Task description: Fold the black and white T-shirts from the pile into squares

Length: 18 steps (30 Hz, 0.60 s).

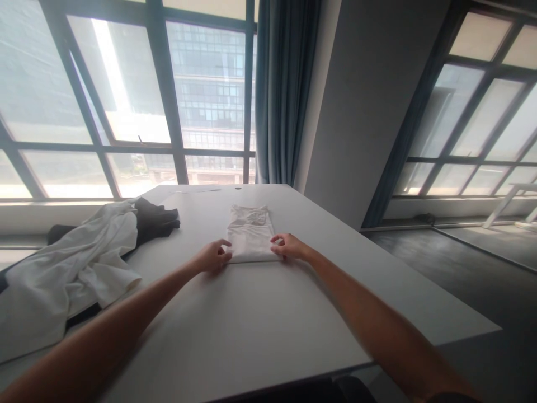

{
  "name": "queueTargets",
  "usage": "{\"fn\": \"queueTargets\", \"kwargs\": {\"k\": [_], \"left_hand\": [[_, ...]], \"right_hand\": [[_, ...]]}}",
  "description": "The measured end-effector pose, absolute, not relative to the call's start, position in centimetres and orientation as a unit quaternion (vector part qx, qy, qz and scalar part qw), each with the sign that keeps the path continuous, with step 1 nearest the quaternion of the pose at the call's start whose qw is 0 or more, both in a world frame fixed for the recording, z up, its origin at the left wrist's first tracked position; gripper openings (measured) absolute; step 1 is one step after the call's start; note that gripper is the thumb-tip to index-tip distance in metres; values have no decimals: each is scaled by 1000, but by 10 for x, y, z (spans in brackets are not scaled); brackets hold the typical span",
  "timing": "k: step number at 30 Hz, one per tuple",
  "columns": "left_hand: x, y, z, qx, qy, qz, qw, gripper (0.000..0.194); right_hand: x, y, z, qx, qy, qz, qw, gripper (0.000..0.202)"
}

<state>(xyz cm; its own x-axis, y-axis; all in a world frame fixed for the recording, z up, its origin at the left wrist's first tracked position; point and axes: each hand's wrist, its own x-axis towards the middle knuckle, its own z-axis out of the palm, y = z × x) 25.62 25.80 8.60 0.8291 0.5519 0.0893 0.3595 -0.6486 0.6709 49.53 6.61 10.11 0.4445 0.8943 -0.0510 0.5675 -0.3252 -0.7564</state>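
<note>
A white garment (pixel 250 243), folded into a neat rectangle, lies flat on the white table (pixel 260 319). Its far part is wrinkled and bunched, while its near edge runs straight. My left hand (pixel 213 256) rests at the near left corner, thumb and forefinger curved and apart at the cloth's edge. At the right side, my right hand (pixel 289 246) touches the border with its fingertips, which are also slightly apart. The lower fingers of both hands are partly hidden.
On the left of the table lies a loose heap of clothes, with a white garment (pixel 96 252) and a dark garment (pixel 155 221). A small round dark spot (pixel 238 188) sits near the far edge. Windows, a blue curtain (pixel 285 95) and a grey pillar (pixel 369 101) stand beyond.
</note>
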Motion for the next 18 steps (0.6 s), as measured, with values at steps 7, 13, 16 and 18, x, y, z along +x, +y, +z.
{"fn": "queueTargets", "kwargs": {"k": [7,13,16,18], "left_hand": [[247,237,87,905,257,183,285,30],[234,220,103,910,152,-47,383,36],[242,227,108,919,141,-47,365,48],[255,238,106,939,194,90,271,52]], "right_hand": [[496,56,110,-782,-478,286,280,34],[504,42,126,-765,-494,396,120,41],[504,43,128,-804,-496,306,120,47],[498,50,124,-830,-513,159,154,49]]}}
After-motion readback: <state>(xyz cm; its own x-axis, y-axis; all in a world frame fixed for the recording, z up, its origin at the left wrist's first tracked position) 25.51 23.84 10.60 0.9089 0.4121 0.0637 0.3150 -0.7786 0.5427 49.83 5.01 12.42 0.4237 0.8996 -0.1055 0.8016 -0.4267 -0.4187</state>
